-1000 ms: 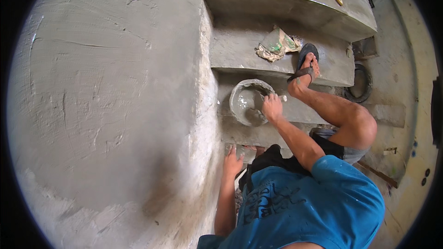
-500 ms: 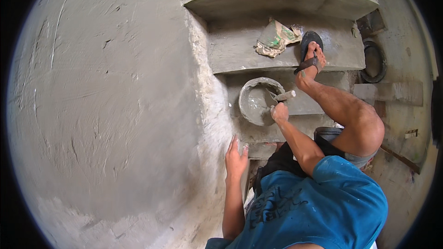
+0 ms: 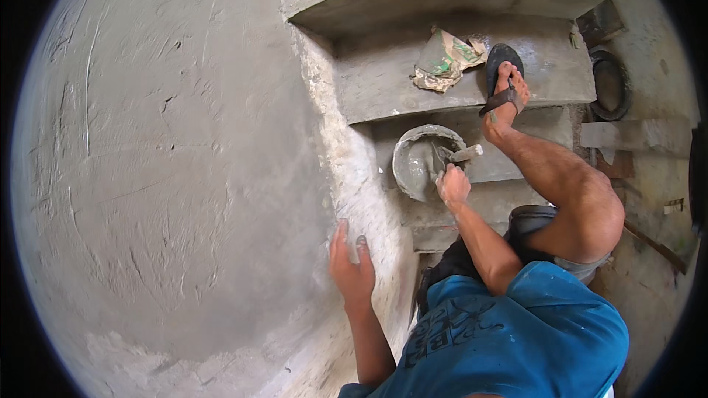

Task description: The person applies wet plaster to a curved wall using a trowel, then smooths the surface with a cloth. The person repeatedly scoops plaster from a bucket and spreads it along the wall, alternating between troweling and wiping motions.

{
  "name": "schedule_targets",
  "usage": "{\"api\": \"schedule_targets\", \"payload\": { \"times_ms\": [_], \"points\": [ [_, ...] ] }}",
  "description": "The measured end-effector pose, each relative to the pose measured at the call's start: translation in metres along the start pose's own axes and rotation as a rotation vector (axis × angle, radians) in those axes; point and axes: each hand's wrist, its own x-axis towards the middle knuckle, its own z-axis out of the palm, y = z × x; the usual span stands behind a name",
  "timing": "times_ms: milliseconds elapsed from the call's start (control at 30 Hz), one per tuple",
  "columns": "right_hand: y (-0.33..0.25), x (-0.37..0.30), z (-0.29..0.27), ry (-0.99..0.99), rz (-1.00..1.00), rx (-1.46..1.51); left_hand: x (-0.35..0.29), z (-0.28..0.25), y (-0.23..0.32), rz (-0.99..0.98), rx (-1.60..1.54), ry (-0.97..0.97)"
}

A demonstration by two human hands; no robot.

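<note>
A round bucket (image 3: pixel 402 177) smeared with grey mortar stands on a lower stair step, with wet mortar (image 3: pixel 419 158) inside. A trowel leans in it, its pale, mortar-caked handle (image 3: pixel 467 153) sticking out over the right rim. My right hand (image 3: pixel 453 186) is closed on the bucket's near right rim, just below that handle; the fingertips are partly hidden. To the left, my left hand (image 3: pixel 352 269) is open, thumb and fingers apart and dusted with mortar, holding nothing. It is close to the wall, but I cannot tell whether it touches.
A large grey plastered wall (image 3: pixel 184 177) fills the left side, bordered by a rough whitish strip (image 3: pixel 354 191). Concrete steps (image 3: pixel 369 88) rise ahead. A crumpled paper bag (image 3: pixel 446 63) lies beside my sandalled foot (image 3: pixel 505 92). A black round rubber object (image 3: pixel 611 85) and boards (image 3: pixel 634 136) lie right.
My left hand has moved left toward the plastered wall. My right hand stays at the bucket's rim; bucket and steps appear slightly further right as the view shifts.
</note>
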Motion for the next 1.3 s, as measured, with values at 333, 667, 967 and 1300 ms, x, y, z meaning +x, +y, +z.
{"api": "schedule_targets", "payload": {
  "times_ms": [333,667,967,1300],
  "points": [
    [-0.053,0.017,-0.101,-0.05,-0.123,0.064,0.024,-0.044,0.026,0.133,0.123,0.233],
    [-0.234,0.025,-0.116,0.302,-0.529,0.581,0.06,-0.093,0.02,0.371,0.399,0.449],
    [-0.366,0.08,-0.09,0.312,-0.734,0.58,0.073,-0.08,-0.018,0.565,0.6,0.585],
    [-0.356,0.111,-0.084,0.286,-0.785,0.679,0.1,-0.068,0.014,0.53,0.549,0.301]
  ]
}}
